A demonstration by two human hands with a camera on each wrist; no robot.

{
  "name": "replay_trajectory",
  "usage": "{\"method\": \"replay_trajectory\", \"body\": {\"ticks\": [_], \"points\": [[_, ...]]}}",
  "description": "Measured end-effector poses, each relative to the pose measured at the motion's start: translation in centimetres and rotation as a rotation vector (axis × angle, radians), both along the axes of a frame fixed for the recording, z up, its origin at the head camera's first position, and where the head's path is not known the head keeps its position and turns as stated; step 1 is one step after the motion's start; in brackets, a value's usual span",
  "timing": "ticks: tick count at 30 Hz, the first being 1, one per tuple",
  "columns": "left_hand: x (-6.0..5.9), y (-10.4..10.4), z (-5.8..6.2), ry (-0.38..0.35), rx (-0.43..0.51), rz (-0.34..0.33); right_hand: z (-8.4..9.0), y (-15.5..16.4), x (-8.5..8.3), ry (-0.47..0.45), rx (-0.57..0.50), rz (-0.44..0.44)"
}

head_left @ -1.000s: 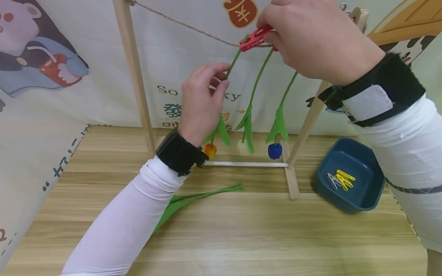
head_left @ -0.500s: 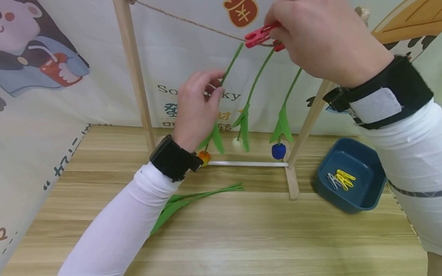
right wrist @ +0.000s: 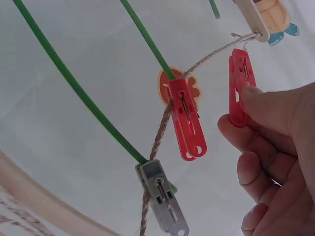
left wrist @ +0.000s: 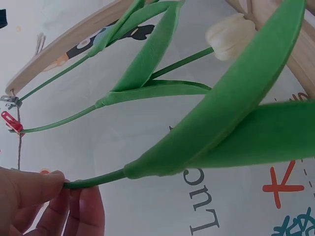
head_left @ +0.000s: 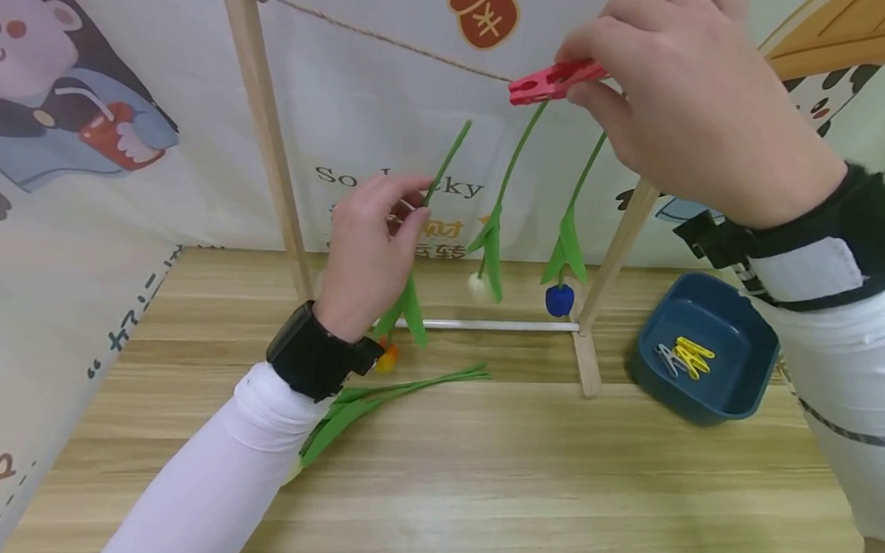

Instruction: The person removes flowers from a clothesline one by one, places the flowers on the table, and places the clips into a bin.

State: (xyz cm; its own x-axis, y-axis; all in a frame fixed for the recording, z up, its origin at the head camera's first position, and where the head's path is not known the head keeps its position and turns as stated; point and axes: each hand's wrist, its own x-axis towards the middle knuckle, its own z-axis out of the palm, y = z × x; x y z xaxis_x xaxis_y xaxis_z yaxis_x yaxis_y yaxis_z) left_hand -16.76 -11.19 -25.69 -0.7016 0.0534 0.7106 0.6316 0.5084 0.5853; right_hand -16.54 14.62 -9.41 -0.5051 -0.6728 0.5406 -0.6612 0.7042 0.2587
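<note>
My left hand (head_left: 372,248) pinches the green stem of an orange artificial tulip (head_left: 387,357), which hangs head down with its stem end free below the rope (head_left: 387,40). Between thumb and fingers, my right hand (head_left: 692,106) holds a red clothespin (right wrist: 239,83), off the rope in the right wrist view. Another red clothespin (right wrist: 184,118) clips a white tulip's stem to the rope, and the white flower (left wrist: 229,37) shows in the left wrist view. Beside it, a grey clothespin (right wrist: 162,196) fastens the blue tulip (head_left: 559,300).
A wooden frame (head_left: 263,125) carries the rope, with a white bar (head_left: 500,325) low between its legs. Several green stems with leaves (head_left: 376,398) lie on the wooden table (head_left: 522,481). At right, a blue basin (head_left: 711,307) contains yellow and grey clothespins (head_left: 689,358).
The red clothespin has come off the orange tulip's stem. My left hand has lowered the tulip down and left, while my right hand has moved right with the clothespin.
</note>
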Motion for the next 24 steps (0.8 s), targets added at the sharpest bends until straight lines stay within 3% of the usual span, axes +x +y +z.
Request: {"method": "replay_trajectory", "body": {"ticks": [13,19,24], "points": [[3.6,-1.2,-0.5,-0.111,-0.156,-0.043,-4.4,4.3,2.7,-0.046,-0.023,0.034],[4.9,-1.4,-1.3,-0.189,-0.283,-0.054,-7.0,6.8,3.1,-0.115,-0.035,-0.021],[5.6,-1.4,-2.5,-0.254,-0.338,-0.116,-9.5,9.5,3.3,-0.201,-0.052,-0.101]]}}
